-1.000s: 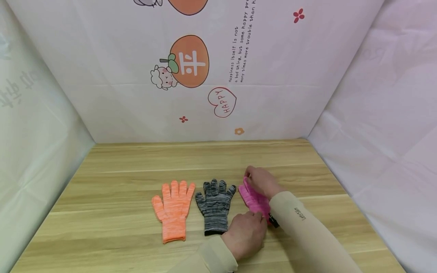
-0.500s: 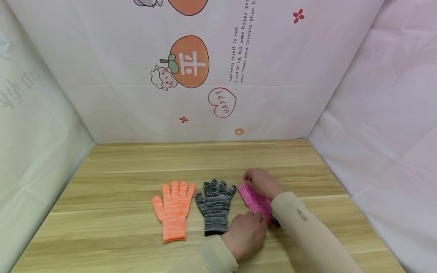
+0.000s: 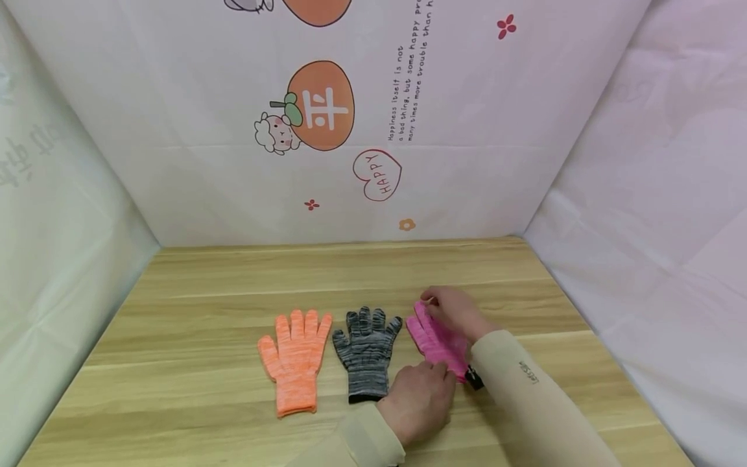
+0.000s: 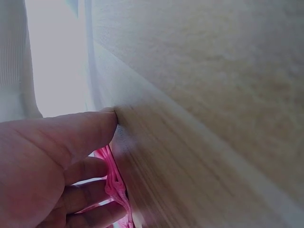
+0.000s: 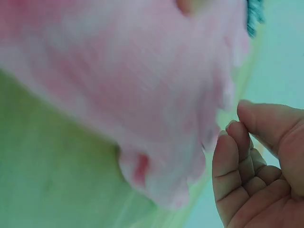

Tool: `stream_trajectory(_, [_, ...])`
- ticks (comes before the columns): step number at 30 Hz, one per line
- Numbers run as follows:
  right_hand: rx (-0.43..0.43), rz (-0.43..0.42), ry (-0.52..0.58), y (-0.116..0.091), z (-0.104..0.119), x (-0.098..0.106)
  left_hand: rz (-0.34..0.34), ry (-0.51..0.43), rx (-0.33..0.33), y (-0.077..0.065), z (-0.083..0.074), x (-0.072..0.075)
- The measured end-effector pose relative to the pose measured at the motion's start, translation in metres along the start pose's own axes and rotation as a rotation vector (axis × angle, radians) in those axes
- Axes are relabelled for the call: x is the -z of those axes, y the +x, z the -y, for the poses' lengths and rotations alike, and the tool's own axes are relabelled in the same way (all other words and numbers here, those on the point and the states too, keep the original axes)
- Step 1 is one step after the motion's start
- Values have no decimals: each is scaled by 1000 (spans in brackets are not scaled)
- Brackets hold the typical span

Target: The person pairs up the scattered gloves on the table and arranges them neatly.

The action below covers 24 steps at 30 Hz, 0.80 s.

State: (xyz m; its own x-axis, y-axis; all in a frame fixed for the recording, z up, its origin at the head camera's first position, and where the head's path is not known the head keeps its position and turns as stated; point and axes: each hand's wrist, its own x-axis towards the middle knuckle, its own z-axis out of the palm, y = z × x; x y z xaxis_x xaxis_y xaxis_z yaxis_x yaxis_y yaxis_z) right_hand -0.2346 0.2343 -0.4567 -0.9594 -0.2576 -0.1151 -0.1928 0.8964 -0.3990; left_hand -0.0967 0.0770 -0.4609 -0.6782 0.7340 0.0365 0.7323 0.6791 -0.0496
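Note:
A pink knit glove [image 3: 440, 344] lies slanted on the wooden table, its fingers toward the upper left. My left hand [image 3: 421, 395] is at its cuff end; in the left wrist view the fingers [image 4: 92, 197] press on the bunched pink edge and the thumb [image 4: 90, 126] is out straight, apart from them. Above the glove's far side is my right hand [image 3: 458, 311]. Its loosely bent fingers [image 5: 227, 164] and thumb sit beside the glove's edge in the right wrist view, with nothing visible between them. The right forearm hides part of the cuff.
To the left lie a dark grey striped knit glove [image 3: 366, 353] and an orange knit glove [image 3: 296, 366], both flat with fingers spread. A small black object [image 3: 474, 378] shows under the right sleeve. White printed sheets [image 3: 467, 162] wall the table's back and sides.
My right hand has shifted slightly right, off the pink glove's finger it pinched. That finger now shows more fully, lying straighter. My left hand stays at the cuff.

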Motion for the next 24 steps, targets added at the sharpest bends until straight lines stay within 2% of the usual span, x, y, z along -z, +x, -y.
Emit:
stream_trajectory(4, [-26, -80, -13, -6, -9, 14, 3, 1, 2, 0, -1, 1])
stream_trajectory(8, [-72, -27, -21, -11, -16, 17, 24, -6, 4, 0, -1, 2])
stream_trajectory(12, [-86, 38, -14, -13, -20, 9, 34, -3, 4, 1, -1, 1])
stream_trajectory(18, [-68, 27, -47, -11, -21, 3, 28, 6, 2, 0, -2, 2])
stream_trajectory(22, [-66, 26, -21, -11, -22, 5, 23, 5, 2, 0, -1, 2])
stream_trajectory(24, [-74, -1, -10, -12, -24, 7, 21, 5, 3, -1, -1, 2])
